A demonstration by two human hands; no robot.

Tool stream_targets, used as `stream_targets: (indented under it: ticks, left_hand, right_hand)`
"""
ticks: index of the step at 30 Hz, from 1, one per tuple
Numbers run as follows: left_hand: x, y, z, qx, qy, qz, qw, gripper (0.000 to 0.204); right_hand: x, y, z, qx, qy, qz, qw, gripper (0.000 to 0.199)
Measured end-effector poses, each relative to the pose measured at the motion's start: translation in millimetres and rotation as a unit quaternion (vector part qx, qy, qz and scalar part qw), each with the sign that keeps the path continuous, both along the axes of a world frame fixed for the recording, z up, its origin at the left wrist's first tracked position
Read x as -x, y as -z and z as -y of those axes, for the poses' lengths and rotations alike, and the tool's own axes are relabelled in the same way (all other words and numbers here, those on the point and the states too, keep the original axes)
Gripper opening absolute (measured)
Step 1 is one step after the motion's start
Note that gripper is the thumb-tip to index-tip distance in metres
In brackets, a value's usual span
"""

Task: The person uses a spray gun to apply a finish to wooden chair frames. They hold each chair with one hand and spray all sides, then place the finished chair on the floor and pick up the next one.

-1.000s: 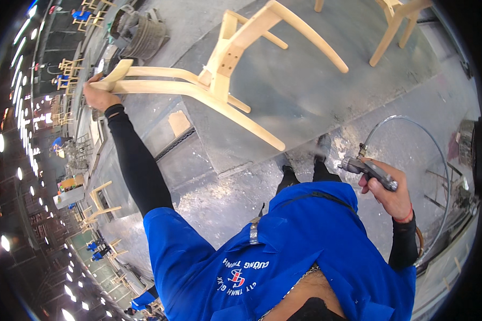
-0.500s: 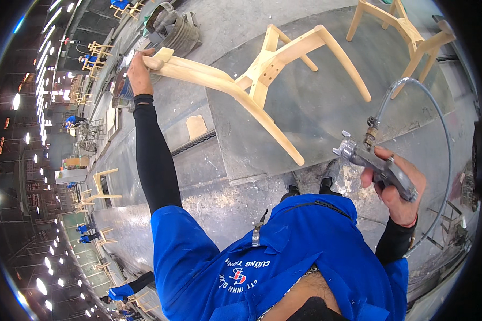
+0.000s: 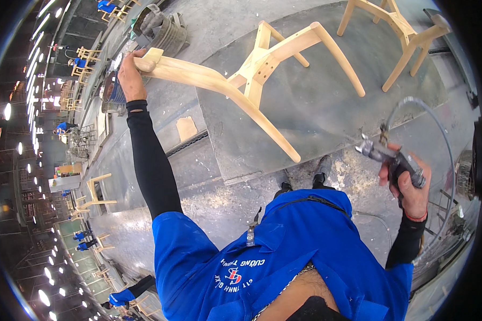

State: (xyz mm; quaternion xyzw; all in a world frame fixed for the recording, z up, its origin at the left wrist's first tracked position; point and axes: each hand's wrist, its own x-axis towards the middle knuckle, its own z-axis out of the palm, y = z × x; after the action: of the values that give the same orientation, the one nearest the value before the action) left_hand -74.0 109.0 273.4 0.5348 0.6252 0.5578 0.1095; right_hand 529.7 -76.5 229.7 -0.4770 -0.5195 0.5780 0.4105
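Observation:
My left hand [image 3: 130, 75] is stretched up and to the left, gripping the end of a bare pale wooden chair frame [image 3: 251, 75] and holding it lifted and tilted over a grey metal floor plate [image 3: 326, 101]. My right hand [image 3: 408, 182] is at the right, closed round the handle of a metal spray gun [image 3: 386, 156]. The gun's nozzle points left toward the frame, and a thin hose [image 3: 439, 134] loops up from it and down to the right.
A second unfinished wooden chair [image 3: 396, 32] stands on the plate at the upper right. A grey bin [image 3: 163, 33] sits beyond my left hand. More chair frames [image 3: 93, 192] and people in blue stand along the left. My shoes [image 3: 321, 171] stand at the plate's near edge.
My left hand has swung the chair frame up and to the right. My right hand has carried the spray gun higher and further right.

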Motion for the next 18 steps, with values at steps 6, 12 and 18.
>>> stream_targets:
  ticks: [6, 12, 18]
  left_hand:
    - [4, 7, -11, -0.050, -0.007, -0.025, 0.998, 0.018]
    - [-31, -3, 10, -0.111, 0.027, -0.023, 0.993, 0.014]
    - [-78, -18, 37, -0.140, 0.046, -0.038, 0.988, 0.011]
  right_hand:
    - [-12, 12, 7, 0.042, 0.005, 0.023, 0.999, 0.070]
    - [38, 4, -54, -0.011, -0.038, -0.030, 0.999, 0.056]
    - [86, -16, -101, -0.035, -0.094, -0.105, 0.989, 0.049]
